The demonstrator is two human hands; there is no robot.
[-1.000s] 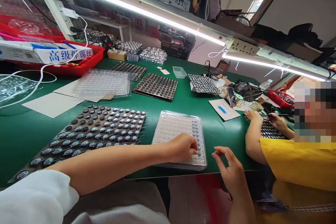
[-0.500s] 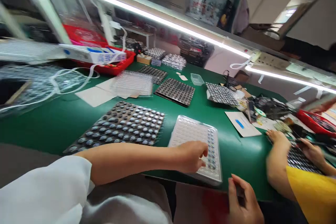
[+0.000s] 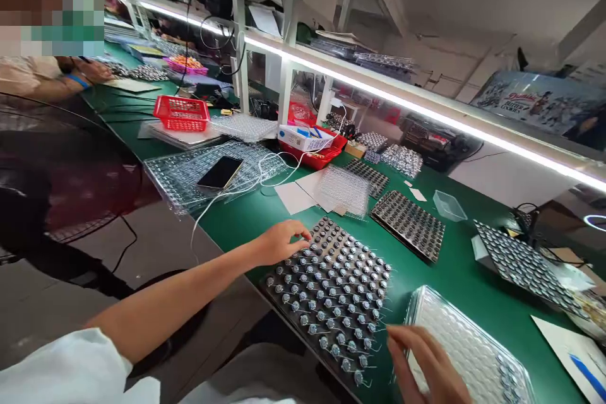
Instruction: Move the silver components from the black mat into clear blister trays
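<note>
My left hand (image 3: 284, 242) reaches to the left edge of a dark board (image 3: 334, 241) set with rows of small round parts with thin wire leads. Its thumb and forefinger curl close together over the parts; anything between their tips is too small to make out. My right hand (image 3: 428, 363) is at the near left side of a clear plastic tray (image 3: 454, 328) with round pockets. Its fingertips are drawn together near the board's right edge, slightly blurred, and what they hold, if anything, does not show. Round parts fill some pockets at the tray's right end.
More dark boards of parts (image 3: 411, 221) lie behind on the green table. A phone (image 3: 220, 172) and a white cable (image 3: 260, 170) rest on clear trays at left. Red baskets (image 3: 182, 115) stand farther back. A small clear box (image 3: 449, 205) and a co-worker's arm (image 3: 61, 85) also show.
The view has swung left. My left hand has moved from the clear tray to the dark board. My right hand now lies closer to the board, over the tray's near left side.
</note>
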